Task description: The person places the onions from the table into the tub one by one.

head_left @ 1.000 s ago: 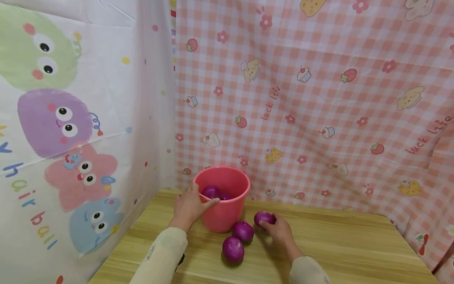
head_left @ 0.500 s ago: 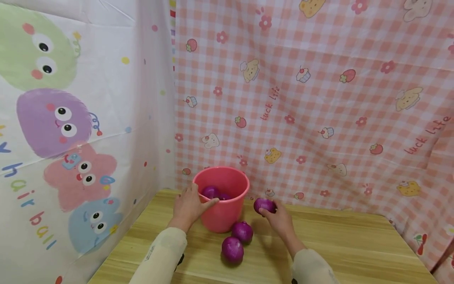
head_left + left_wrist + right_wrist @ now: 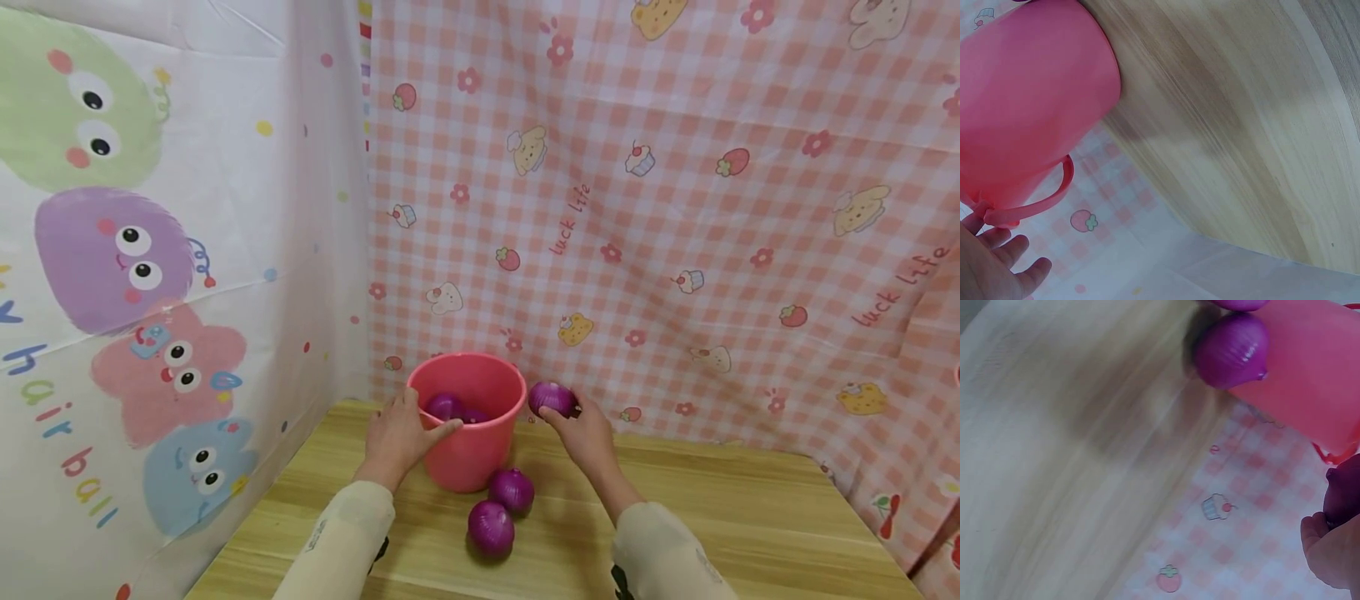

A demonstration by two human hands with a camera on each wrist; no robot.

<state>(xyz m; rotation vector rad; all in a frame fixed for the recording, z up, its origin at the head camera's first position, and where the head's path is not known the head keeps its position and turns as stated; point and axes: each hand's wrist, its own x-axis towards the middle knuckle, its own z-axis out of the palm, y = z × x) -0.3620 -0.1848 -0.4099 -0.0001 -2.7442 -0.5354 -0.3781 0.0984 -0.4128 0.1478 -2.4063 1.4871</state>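
Note:
A pink bucket (image 3: pixel 472 454) stands on the wooden table with purple onions (image 3: pixel 446 407) inside. My left hand (image 3: pixel 397 435) holds the bucket's near left rim, its thumb along the edge; in the left wrist view its fingers (image 3: pixel 1011 251) are beside the handle joint. Raised off the table, a purple onion (image 3: pixel 551 400) is pinched in my right hand (image 3: pixel 588 433), just right of the bucket's rim. Two more onions rest on the table: one (image 3: pixel 512 491) close by the bucket's base, the other (image 3: pixel 491 529) nearer to me.
The wooden table (image 3: pixel 720 517) stretches to the right. Behind it hangs a pink checked cloth (image 3: pixel 675 208), and a white cloth with cartoon figures (image 3: pixel 300 250) hangs on the left. A pink handle (image 3: pixel 1054 197) loops from the bucket's side.
My right hand has lifted the onion from near the table up to about rim height, slightly leftward toward the bucket. The left hand, bucket and two table onions stay put.

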